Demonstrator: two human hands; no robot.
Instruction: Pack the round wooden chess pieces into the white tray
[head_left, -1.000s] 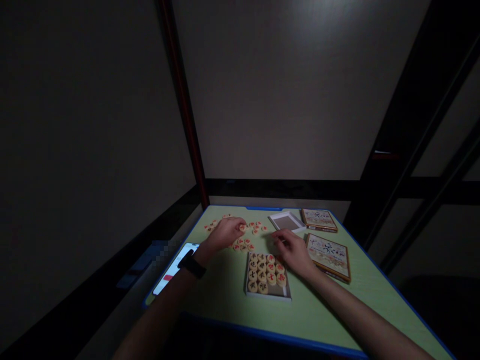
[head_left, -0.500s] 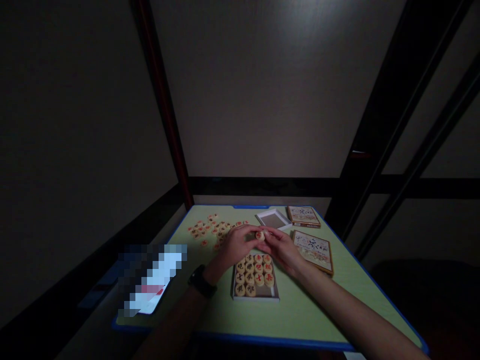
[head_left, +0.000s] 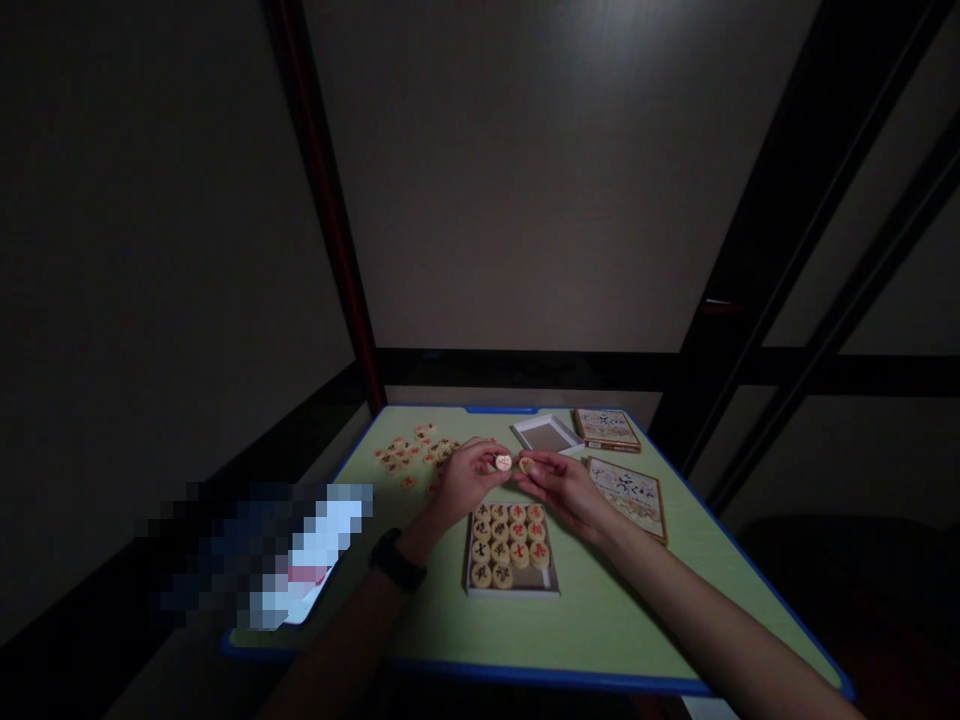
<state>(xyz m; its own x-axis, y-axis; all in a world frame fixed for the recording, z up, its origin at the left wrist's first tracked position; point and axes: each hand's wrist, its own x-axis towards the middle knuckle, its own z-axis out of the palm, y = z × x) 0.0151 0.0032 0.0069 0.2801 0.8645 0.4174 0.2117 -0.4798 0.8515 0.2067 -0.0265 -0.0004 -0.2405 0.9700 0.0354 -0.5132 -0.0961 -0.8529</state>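
Note:
My left hand [head_left: 469, 478] pinches a round Chinese chess piece [head_left: 503, 463] between thumb and fingers, its red-marked face turned up. Close beside it, my right hand [head_left: 561, 487] grips a second Chinese chess piece [head_left: 527, 466], seen tilted and partly covered by the fingers. Both hands hover just beyond a shallow box [head_left: 513, 592] with rows of pieces standing in it, black-marked ones on the left and red-marked on the right. Bare box bottom shows at its near right corner. Loose pieces [head_left: 401, 452] lie scattered at the far left, some hidden behind my left hand.
A white-rimmed open tray [head_left: 547, 435] lies at the back. To its right are a patterned box [head_left: 607, 430] and, nearer, a patterned lid or box [head_left: 628, 497]. A lit, blurred-out screen [head_left: 319, 550] rests at the left table edge. The green table [head_left: 600, 630] has a blue rim.
My hands have drawn slightly apart. One piece was visible between them before; now each hand shows its own piece. The box's contents look the same.

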